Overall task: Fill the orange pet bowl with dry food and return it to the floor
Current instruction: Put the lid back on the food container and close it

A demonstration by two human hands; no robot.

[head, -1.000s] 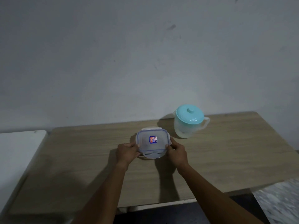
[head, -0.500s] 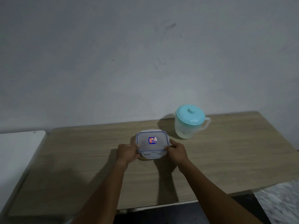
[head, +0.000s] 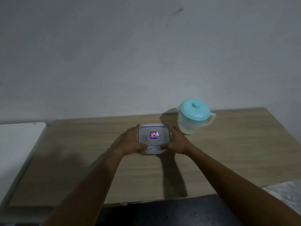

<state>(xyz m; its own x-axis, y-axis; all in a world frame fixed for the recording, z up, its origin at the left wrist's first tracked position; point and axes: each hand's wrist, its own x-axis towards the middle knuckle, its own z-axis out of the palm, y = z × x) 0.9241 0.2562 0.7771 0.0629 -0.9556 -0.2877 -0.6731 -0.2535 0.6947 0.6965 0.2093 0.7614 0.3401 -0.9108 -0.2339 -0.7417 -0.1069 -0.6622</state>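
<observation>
A small clear plastic container with a blue-rimmed clip lid and a red and blue sticker [head: 154,137] stands on the wooden table [head: 228,157], near its middle. My left hand [head: 131,141] clasps its left side and my right hand [head: 176,141] its right side, thumbs on the front flap of the lid. What is inside the container is hidden by the lid. The orange pet bowl is not in view.
A translucent jug with a teal lid [head: 194,115] stands just right of and behind the container, by the grey wall. A white surface [head: 17,144] adjoins the table on the left. Speckled floor [head: 286,194] shows at the lower right.
Both hands have slid from the container's near corners to grasp further round its sides, thumbs now meeting on the front flap. The container stays on the table.
</observation>
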